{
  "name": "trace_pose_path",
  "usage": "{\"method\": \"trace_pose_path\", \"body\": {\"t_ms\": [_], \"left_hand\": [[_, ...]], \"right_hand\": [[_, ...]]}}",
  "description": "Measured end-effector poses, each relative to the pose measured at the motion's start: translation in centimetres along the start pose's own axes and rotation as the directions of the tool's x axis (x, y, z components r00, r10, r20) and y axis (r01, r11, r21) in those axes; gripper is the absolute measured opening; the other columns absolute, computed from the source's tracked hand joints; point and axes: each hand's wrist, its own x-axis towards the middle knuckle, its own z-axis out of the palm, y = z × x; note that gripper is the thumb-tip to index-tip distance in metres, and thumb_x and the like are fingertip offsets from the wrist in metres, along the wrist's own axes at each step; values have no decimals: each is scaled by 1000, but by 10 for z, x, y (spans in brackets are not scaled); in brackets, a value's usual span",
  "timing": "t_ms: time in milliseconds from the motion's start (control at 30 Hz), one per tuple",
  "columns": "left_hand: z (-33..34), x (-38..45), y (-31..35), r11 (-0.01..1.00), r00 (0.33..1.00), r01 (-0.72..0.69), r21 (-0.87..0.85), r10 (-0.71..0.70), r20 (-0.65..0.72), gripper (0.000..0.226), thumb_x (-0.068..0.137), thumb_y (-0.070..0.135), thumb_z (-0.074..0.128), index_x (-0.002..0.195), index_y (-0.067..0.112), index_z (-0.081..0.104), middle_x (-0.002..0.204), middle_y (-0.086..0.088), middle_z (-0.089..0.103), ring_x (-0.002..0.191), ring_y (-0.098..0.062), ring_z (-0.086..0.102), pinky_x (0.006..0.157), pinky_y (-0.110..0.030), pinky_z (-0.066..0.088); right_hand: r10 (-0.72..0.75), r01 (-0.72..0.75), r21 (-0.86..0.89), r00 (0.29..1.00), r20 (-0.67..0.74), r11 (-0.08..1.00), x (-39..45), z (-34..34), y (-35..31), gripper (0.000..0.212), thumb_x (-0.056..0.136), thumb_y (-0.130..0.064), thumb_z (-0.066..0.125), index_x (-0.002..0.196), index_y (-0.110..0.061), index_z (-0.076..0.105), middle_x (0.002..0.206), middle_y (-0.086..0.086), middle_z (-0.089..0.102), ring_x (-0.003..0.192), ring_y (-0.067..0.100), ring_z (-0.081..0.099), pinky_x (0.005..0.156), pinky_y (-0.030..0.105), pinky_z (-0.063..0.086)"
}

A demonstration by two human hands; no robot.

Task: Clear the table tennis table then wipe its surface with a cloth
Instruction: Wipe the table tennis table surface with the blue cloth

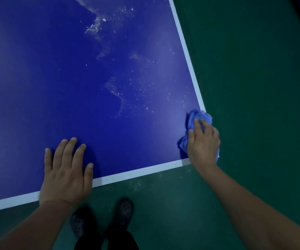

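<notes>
Here, left hand (65, 170) flat on smooth blue table (37, 78), right hand (202, 143) clutching crumpled blue cloth (198, 115) at corner

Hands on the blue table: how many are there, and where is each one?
2. The left hand rests flat near the table's near edge. The right hand presses the blue cloth at the table's corner.

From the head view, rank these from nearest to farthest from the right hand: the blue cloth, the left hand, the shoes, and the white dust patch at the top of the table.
1. Cloth: under the right hand, at the table's right corner.
2. Left hand: flat on the table's near edge, to the left.
3. Shoes and dust patch: too close to call; shoes below on the floor, dust far up the table.
</notes>
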Motion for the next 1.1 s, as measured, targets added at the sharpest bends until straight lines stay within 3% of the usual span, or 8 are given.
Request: {"method": "trace_pose_path", "body": {"t_ms": [133,300,367,433,567,733,967,1100], "left_hand": [[-1,0,-1,1000,1000,0,5,0,-1,65,95,42,27,139,0,50,151,-20,37,146,-37,26,120,-60,8],[-1,1,-1,1000,1000,-2,8,2,-10,64,96,42,28,138,0,51,151,-20,38,145,-37,27,119,-61,11],[0,2,-1,1000,1000,-9,11,10,-17,63,96,42,28,138,0,50,151,-20,38,145,-36,26,119,-61,10],[0,1,-2,1000,1000,-10,13,11,-21,63,96,42,28,138,0,50,150,-20,38,145,-36,26,119,-61,10],[1,1,-2,1000,1000,-8,17,8,-9,63,96,42,28,138,1,50,151,-20,38,145,-37,27,119,-62,10],[1,1,-1,1000,1000,-5,16,5,-7,64,95,42,29,137,0,51,150,-21,39,144,-38,28,118,-63,10],[-1,1,-1,1000,1000,-7,19,7,18,65,95,42,29,138,-1,50,151,-21,38,145,-37,27,119,-63,10],[-1,1,-2,999,999,-7,35,6,41,65,95,42,30,137,-1,53,150,-22,41,144,-38,29,117,-64,14]], "right_hand": [[26,-25,24,998,-59,999,-17,1,-35,42,101,-26,48,139,-10,55,143,12,50,120,41,46,99,49,41],[-619,618,27,784,40,785,-45,10,-84,46,98,-36,41,136,-18,59,140,1,53,116,34,51,89,43,48],[-548,548,-3,836,18,836,-19,10,-61,44,99,-32,43,135,-13,60,140,8,55,112,39,56,92,48,48],[-208,208,-17,978,-10,978,9,4,-36,43,101,-29,43,139,-12,55,144,11,50,119,40,50,97,50,42],[180,-179,23,983,-34,984,7,4,-48,47,102,-34,42,147,-18,46,152,5,40,134,37,35,103,52,34],[-378,379,-4,925,32,926,-55,11,-82,49,97,-41,37,138,-22,55,143,-1,48,124,33,45,95,44,42],[69,-70,9,997,46,998,3,-3,2,44,103,-30,45,145,-18,49,152,9,41,135,40,34,107,55,32],[-261,261,0,965,40,965,-35,2,-42,47,95,-34,44,135,-15,59,140,10,52,119,41,48,93,52,45]]}}
